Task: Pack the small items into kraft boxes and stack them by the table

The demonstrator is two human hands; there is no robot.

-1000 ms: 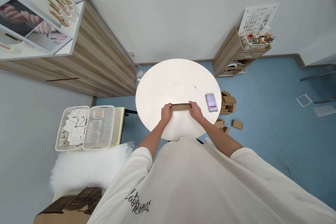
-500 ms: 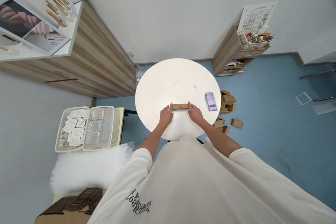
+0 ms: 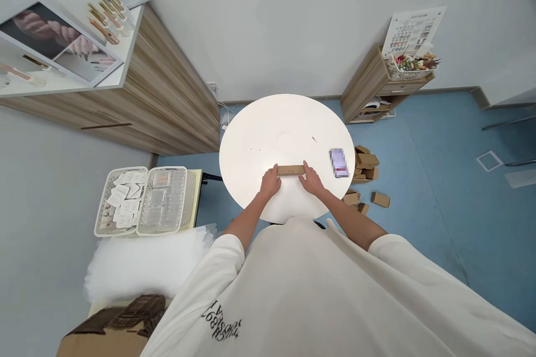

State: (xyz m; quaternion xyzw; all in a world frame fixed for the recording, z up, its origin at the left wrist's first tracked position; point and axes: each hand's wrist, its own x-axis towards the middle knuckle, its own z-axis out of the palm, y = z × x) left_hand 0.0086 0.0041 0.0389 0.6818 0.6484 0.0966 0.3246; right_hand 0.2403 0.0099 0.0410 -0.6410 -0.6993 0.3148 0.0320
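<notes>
A small flat brown cardboard box (image 3: 291,170) is held level over the middle of the round white table (image 3: 285,117), its long side facing me. My left hand (image 3: 271,181) grips the box's left end, fingers at the far corner. On the opposite end, my right hand (image 3: 311,179) is closed round the corner, with its index finger behind and its thumb at the near side. Whether the box rests on the tabletop or is slightly raised, I cannot tell. To the right of my right hand lies a blurred-out purple phone-like object (image 3: 339,163).
Several cardboard boxes (image 3: 366,162) are piled on the floor right of the table, with one loose box (image 3: 381,199) beside them. Plastic baskets (image 3: 162,201) with cards and clear cases stand at left, near white plastic bags (image 3: 146,265). A wooden cabinet (image 3: 176,83) borders the left.
The whole view has shifted slightly. The box's near face shows its notch less clearly than before, and my right thumb has moved slightly along the near edge. Both hands stay at the box ends.
</notes>
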